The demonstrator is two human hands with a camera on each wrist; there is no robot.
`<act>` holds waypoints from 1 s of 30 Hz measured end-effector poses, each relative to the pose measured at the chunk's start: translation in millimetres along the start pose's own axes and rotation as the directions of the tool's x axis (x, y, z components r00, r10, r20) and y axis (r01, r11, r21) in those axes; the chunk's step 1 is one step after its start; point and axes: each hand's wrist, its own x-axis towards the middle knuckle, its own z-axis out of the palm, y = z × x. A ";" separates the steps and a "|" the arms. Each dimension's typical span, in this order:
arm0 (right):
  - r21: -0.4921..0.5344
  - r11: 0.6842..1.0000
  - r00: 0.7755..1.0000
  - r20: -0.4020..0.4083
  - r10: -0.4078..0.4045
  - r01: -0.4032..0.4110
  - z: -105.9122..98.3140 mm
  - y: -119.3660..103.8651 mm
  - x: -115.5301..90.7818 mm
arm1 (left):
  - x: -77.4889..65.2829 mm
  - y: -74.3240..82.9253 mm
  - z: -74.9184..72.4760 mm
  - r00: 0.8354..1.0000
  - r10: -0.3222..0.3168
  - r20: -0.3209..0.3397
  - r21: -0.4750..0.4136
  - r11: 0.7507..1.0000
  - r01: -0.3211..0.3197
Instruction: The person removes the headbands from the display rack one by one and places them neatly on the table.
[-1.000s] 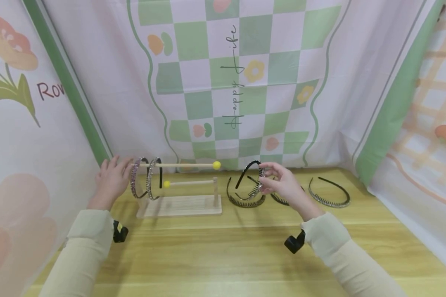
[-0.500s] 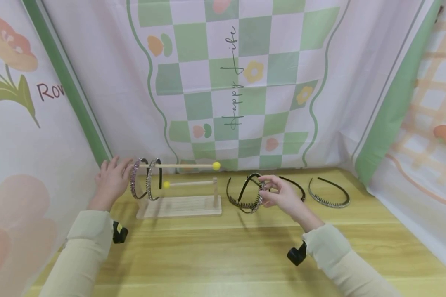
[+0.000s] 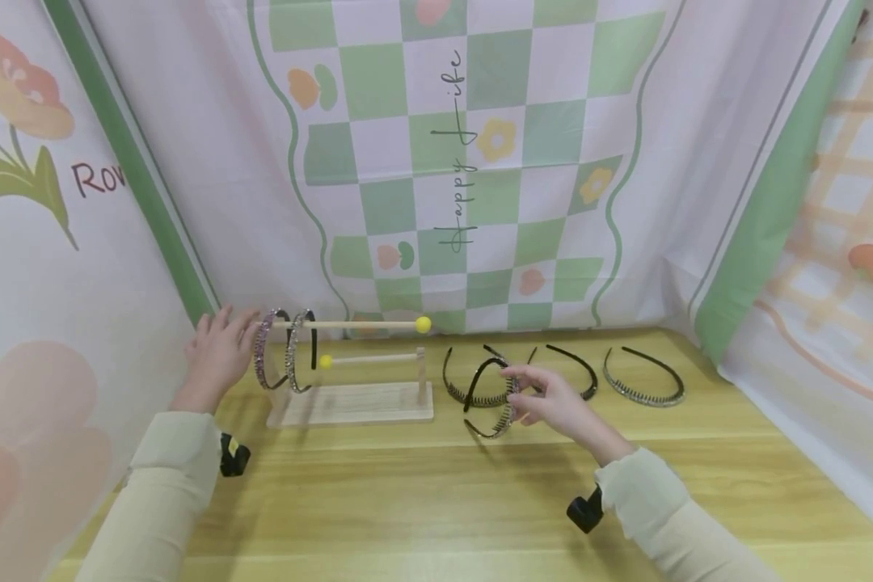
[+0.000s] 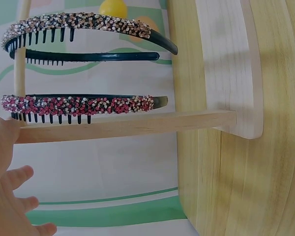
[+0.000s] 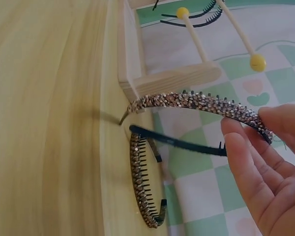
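My right hand [image 3: 553,400] pinches a black toothed headband [image 5: 187,101] between thumb and fingers. Its band is covered in coppery, glittering stones, and it stands upright with its ends toward the stand. At the left, my left hand [image 3: 221,347] touches the top of the wooden stand's post [image 4: 128,128], its other fingers spread free. Two headbands hang on the stand's upper rod [image 3: 364,325]: one with pink stones [image 4: 78,104] next to the post, the other with silvery-brown stones [image 4: 78,22] farther along.
On the wooden table [image 3: 407,501], a brown beaded headband [image 5: 137,177] lies behind the held one. Another headband [image 3: 591,388] is partly hidden by my right hand, and a silvery one [image 3: 647,400] lies farther right. The stand's lower rod [image 3: 371,358] has a yellow ball end [image 3: 326,361].
My right hand has brought the headband down and toward me, lower in front of the headbands on the table. My left hand stays at the stand.
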 end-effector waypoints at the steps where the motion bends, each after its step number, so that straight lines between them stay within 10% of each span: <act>1: -0.006 1.000 1.000 0.005 -0.002 0.002 -0.1 0.5 -0.4 | -0.2 -0.2 0.2 1.000 -0.001 0.000 0.000 1.000 0.001; 15: -0.149 0.984 0.994 0.034 0.101 -0.095 -8.0 14.1 -9.5 | 1.7 -1.0 0.7 1.000 -0.004 -0.006 0.004 1.000 0.004; 30: -0.162 0.976 0.935 0.300 0.190 -0.147 -4.0 31.5 -26.5 | 2.5 -2.3 2.8 1.000 -0.003 -0.004 -0.002 1.000 0.003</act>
